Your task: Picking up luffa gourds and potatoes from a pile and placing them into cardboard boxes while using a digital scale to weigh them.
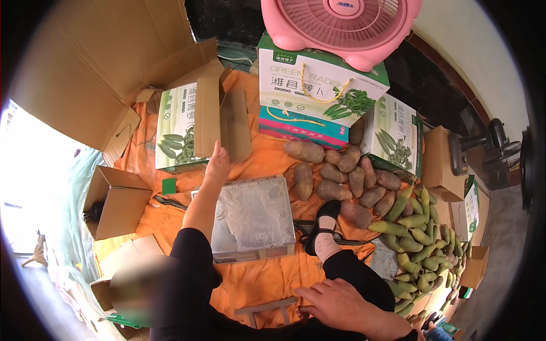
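Note:
My left hand (218,166) is closed on the lower edge of a brown cardboard box (207,128), its thumb pointing up along the board. The box stands against a white-and-green printed carton (176,128), and part of the hand's grip is hidden. Just below that hand lies a lidded clear plastic bin (253,216) with a scuffed pale top. My right hand (335,304) rests on my dark-clad leg with its fingers loosely apart, and I see nothing in it. A small wooden frame, perhaps a stool (266,310), sits beside it.
An orange sheet (244,287) covers the floor. Reddish-brown tubers (330,190) and green radishes (421,238) are heaped right. A pink fan (344,23) tops stacked gift cartons (318,85). An open carton (119,202) stands left. Another person's clothed leg (437,332) shows lower right.

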### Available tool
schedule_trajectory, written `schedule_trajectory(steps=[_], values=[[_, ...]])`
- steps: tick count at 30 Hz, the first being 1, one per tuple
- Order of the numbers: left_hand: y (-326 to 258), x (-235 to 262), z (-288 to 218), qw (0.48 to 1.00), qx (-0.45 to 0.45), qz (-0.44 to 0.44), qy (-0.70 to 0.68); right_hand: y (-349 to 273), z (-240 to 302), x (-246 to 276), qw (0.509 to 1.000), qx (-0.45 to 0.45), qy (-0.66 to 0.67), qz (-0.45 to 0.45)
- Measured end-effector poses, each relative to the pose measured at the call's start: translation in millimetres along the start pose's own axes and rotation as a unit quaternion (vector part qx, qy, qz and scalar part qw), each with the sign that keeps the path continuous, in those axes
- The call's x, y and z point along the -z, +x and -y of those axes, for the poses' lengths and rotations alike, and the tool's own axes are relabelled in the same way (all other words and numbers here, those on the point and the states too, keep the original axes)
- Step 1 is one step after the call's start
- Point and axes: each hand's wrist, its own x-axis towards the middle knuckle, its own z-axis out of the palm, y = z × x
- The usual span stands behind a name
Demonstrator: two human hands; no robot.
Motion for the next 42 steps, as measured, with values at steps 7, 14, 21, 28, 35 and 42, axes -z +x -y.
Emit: schedule_trajectory(steps=[7,14,21,28,35,42], values=[[-31,18,44,0.995,-0.022,0.101,-0.007,-4,-2,-9,1.000,0.012,-0.003,-0.015],[-79,26,130,0.987,0.075,0.087,-0.109,-4,5,-12,1.000,0.017,-0.014,-0.005],[-108,51,198,0.913,0.235,-0.089,-0.320,-2,7,-14,1.000,0.003,0.000,-0.017],[-130,51,232,0.774,0.343,-0.188,-0.498,-5,4,-18,0.999,0.016,-0.001,-0.049],[-155,109,198,0.752,0.335,-0.166,-0.543,-9,1,-22,0.998,0.009,0.008,-0.068],[-172,187,144,0.809,0.243,-0.180,-0.503,-10,0,-21,0.997,-0.006,0.023,-0.079]])
